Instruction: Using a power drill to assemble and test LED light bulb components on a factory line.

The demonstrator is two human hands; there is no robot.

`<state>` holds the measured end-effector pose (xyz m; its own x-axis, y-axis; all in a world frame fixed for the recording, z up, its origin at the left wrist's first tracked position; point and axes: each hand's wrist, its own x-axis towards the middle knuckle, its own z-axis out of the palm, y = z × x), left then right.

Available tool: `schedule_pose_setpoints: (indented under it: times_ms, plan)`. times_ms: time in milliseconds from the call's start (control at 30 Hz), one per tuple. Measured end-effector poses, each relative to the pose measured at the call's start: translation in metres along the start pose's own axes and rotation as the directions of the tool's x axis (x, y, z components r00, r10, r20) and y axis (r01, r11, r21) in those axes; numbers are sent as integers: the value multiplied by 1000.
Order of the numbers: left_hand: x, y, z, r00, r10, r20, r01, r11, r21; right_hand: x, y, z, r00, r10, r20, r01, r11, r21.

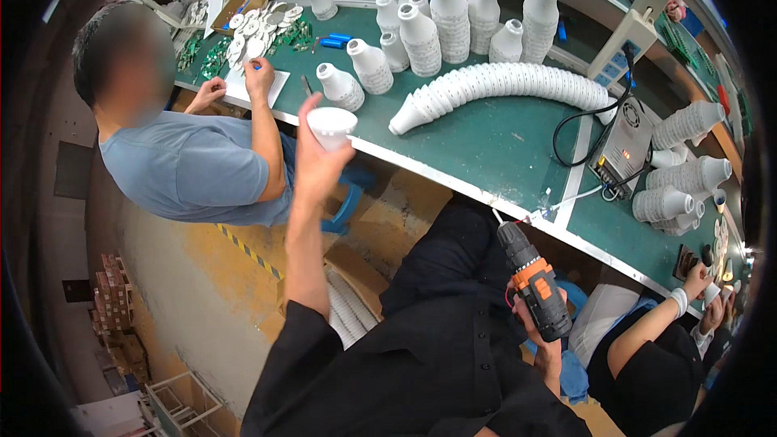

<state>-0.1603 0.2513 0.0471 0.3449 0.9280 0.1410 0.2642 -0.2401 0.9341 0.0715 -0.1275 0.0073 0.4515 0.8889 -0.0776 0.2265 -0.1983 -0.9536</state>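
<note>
My left hand [317, 163] is raised at the table's front edge, its fingers wrapped round a white plastic lamp housing [332, 123] with the wide round end upward. The nearest stack of similar housings [340, 89] stands just behind it on the green table. My right hand [528, 322] is closed on an orange and black cordless drill [534, 287], partly hidden behind the tool. The drill slants up and left, its bit close to the table's front edge beside thin wires.
Several upright housing stacks [450, 24] line the table's back, before a long curved stack [510, 87]. A metal power supply [623, 146] with black cables sits at right. At left a co-worker [194, 158] handles parts near white discs [257, 36]; another person [647, 348] works at right.
</note>
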Motion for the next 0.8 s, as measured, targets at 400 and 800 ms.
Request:
schedule_pose_setpoints:
  times_ms: [400, 800]
  plan:
    - [223, 51, -4, 849, 202, 488, -495, -19, 869, 5, 15, 23, 999, 23, 32, -24, 1000, 21]
    - [265, 31, 101, 579, -191, 793, -748, -511, 423, 16, 3, 19, 999, 20, 31, -20, 1000, 1]
